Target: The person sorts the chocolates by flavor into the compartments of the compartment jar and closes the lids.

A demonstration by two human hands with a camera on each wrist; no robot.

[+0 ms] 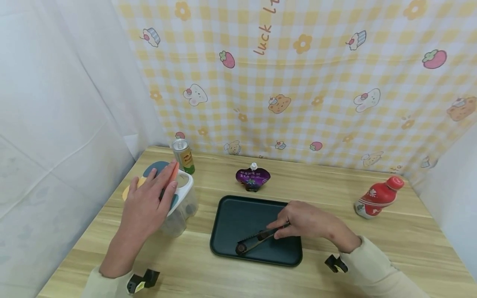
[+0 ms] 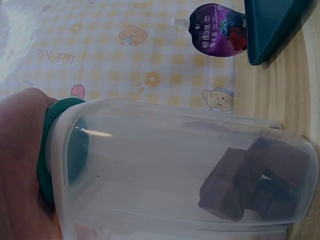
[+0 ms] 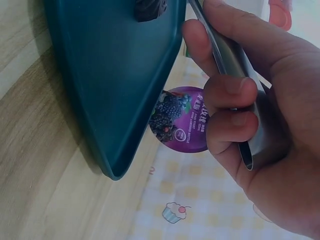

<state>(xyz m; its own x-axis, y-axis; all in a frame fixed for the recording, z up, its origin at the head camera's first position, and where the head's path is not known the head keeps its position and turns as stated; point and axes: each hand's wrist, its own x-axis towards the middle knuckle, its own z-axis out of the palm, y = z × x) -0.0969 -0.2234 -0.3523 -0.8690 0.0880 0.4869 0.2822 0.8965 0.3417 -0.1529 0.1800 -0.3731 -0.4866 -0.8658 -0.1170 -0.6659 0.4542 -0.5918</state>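
Note:
My left hand [image 1: 147, 209] lies over the coloured lids of a clear storage container [image 2: 150, 165], fingers extended. An orange lid [image 1: 174, 170] stands raised by its index finger, next to a round opening in the white top [image 1: 185, 191]. A teal lid [image 2: 50, 145] shows under this hand in the left wrist view. Dark brown chunks [image 2: 235, 185] lie at the container's bottom. My right hand [image 1: 303, 219] grips metal tongs [image 3: 240, 95] above a dark green tray [image 1: 238, 215]. At the tongs' far end is a dark round part [image 1: 241, 248]; a dark chunk [image 3: 150, 9] shows over the tray.
A drink can [image 1: 184, 157] stands behind the container. Beyond the tray sits a purple pouch [image 1: 253, 178] with a white cap. A red bottle [image 1: 379, 198] leans at the right. A checked curtain [image 1: 298, 82] hangs along the table's back edge.

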